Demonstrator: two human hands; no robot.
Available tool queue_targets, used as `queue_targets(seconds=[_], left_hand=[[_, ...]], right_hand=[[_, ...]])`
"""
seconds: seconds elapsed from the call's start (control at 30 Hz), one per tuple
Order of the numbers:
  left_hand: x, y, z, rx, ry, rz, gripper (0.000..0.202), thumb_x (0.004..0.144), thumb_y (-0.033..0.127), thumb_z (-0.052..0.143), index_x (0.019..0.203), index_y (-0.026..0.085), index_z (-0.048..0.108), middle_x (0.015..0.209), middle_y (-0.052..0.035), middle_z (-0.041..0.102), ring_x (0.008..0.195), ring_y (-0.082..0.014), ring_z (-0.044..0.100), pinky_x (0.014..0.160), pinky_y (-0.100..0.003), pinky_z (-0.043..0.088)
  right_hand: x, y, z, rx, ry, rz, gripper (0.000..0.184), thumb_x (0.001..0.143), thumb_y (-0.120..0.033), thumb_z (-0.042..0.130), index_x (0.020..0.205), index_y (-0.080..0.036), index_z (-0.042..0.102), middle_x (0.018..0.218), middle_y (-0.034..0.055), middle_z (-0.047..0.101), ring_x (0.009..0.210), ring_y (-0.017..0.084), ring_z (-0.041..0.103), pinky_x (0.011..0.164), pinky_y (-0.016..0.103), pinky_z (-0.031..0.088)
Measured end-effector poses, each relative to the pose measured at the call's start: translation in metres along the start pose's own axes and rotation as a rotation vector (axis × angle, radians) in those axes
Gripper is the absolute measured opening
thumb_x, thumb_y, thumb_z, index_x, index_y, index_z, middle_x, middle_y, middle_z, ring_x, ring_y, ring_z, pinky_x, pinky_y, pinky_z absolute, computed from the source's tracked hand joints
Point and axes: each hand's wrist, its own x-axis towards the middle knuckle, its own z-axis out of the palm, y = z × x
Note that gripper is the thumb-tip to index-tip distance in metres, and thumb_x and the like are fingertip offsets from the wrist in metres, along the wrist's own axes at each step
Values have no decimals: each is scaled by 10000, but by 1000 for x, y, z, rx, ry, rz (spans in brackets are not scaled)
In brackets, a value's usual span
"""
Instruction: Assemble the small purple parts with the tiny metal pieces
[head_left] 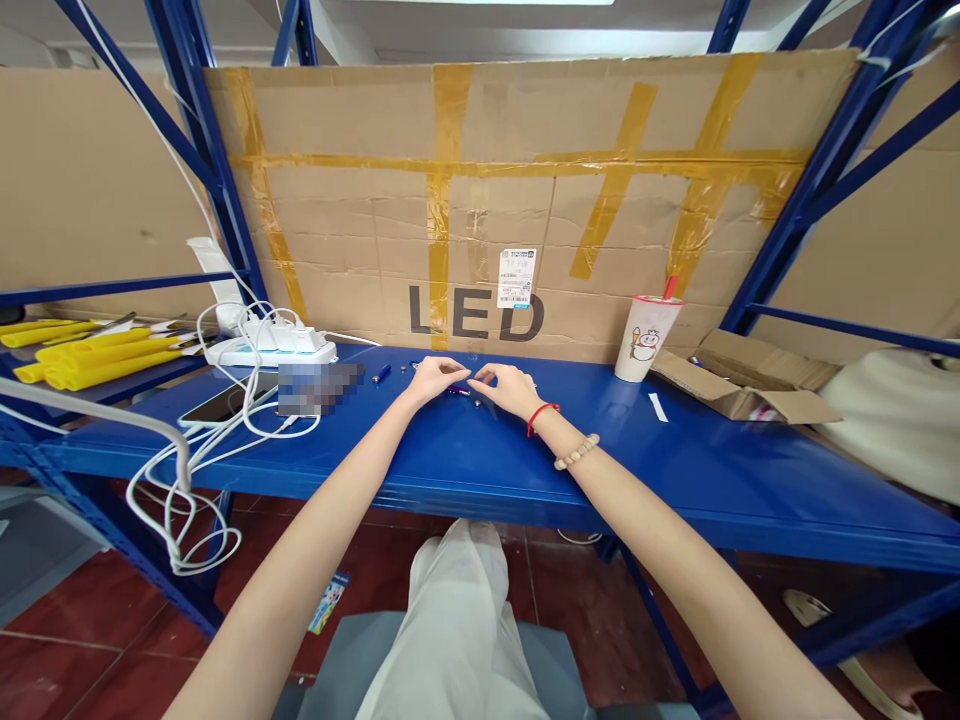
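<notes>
Seeing white cables (180, 500) looping over the front edge of the blue desk (480, 455) nr its L corner, w/ a power strip (270, 345) lying behind, twd the back edge. Going R, finding a short blue cylinder (382, 374) lying loose nr the back edge, close to the L hand (439, 378). Seeing that hand's thumb + fingers curling in a pinch shape; not telling if gripping anything tiny. Seeing a slim dark-blue tube (457, 391) lying beneath/betw. the hands, twd the back edge, a small metal bit (478, 403) just beside. Seeing R hand (506, 388) pinching likewise, tips just beside the L's; again not telling if holding anything. Judging tube + cylinder prob. light, stiff, smooth, apt to roll; best being held mid-barrel. Judging metal bit easy to lose, so needing pinching by its sides. Further R, seeing a cup (649, 340) standing nr the back edge.
</notes>
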Motion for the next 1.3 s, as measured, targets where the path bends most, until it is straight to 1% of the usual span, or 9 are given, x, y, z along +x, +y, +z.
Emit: queue_targets(seconds=[0.17, 0.3, 0.43, 0.53, 0.67, 0.8, 0.93, 1.1, 1.3], left_hand=[[2, -3, 4, 76, 83, 8, 276, 643, 420, 645, 686, 147, 644, 730, -59, 654, 719, -195, 571, 707, -301, 435], [4, -3, 3, 69, 115, 5, 292, 661, 441, 621, 695, 151, 620, 740, -53, 642, 720, -185, 561, 717, -294, 429], [1, 2, 4, 30, 10, 63, 300, 668, 446, 619, 718, 151, 627, 735, -46, 642, 712, -176, 566, 693, -277, 435], [0, 3, 4, 165, -54, 141, 232, 663, 395, 637, 688, 165, 640, 689, -35, 639, 673, -171, 557, 667, -272, 430], [0, 0, 2, 369, -84, 247, 144, 673, 332, 627, 655, 193, 659, 656, -22, 637, 650, -176, 548, 688, -279, 418], [2, -1, 1, 366, -74, 276, 133, 687, 308, 605, 679, 200, 682, 691, -26, 653, 659, -179, 566, 682, -269, 425], [2, -1, 2, 291, -54, 243, 123, 672, 281, 600, 684, 201, 693, 691, -27, 664, 664, -180, 579, 675, -266, 442], [2, -2, 3, 280, -81, 214, 114, 658, 229, 601, 692, 202, 706, 697, -26, 677, 670, -187, 595, 694, -278, 455], [3, -3, 3, 338, -113, 269, 133, 684, 246, 592, 695, 198, 716, 705, -31, 687, 665, -186, 597, 673, -274, 443]], right_hand=[[0, -1, 5, -4, 3, 133, 368, 901, -465, 370, 870, -214, 637, 928, 14, 650, 885, 154, 585, 702, 230, 408], [3, 1, -7, -28, -39, 239, 428, 911, -489, 307, 846, -254, 659, 862, -5, 663, 863, 154, 600, 701, 238, 415], [3, 5, -26, -84, -150, 346, 400, 864, -482, 415, 729, -210, 676, 778, 25, 669, 770, 167, 626, 705, 254, 425], [2, 4, -36, -121, -300, 416, 391, 814, -495, 498, 639, -186, 662, 692, 32, 659, 634, 160, 631, 683, 269, 447], [-1, -4, -42, -219, -396, 498, 384, 749, -520, 585, 615, -164, 637, 643, 80, 640, 727, 235, 645, 743, 351, 455], [-5, -14, -50, -233, -507, 556, 460, 694, -616, 587, 654, -159, 624, 604, 88, 625, 669, 252, 649, 706, 385, 487], [-8, -20, -51, -114, -577, 536, 541, 672, -658, 574, 773, -128, 607, 646, 92, 637, 566, 227, 639, 576, 350, 525], [-6, -20, -42, 103, -616, 371, 544, 691, -648, 564, 779, -113, 608, 723, 103, 656, 542, 184, 635, 516, 279, 528], [-6, -21, -46, -71, -519, 299, 439, 734, -584, 565, 648, -159, 628, 750, 32, 669, 599, 150, 642, 711, 296, 513]])
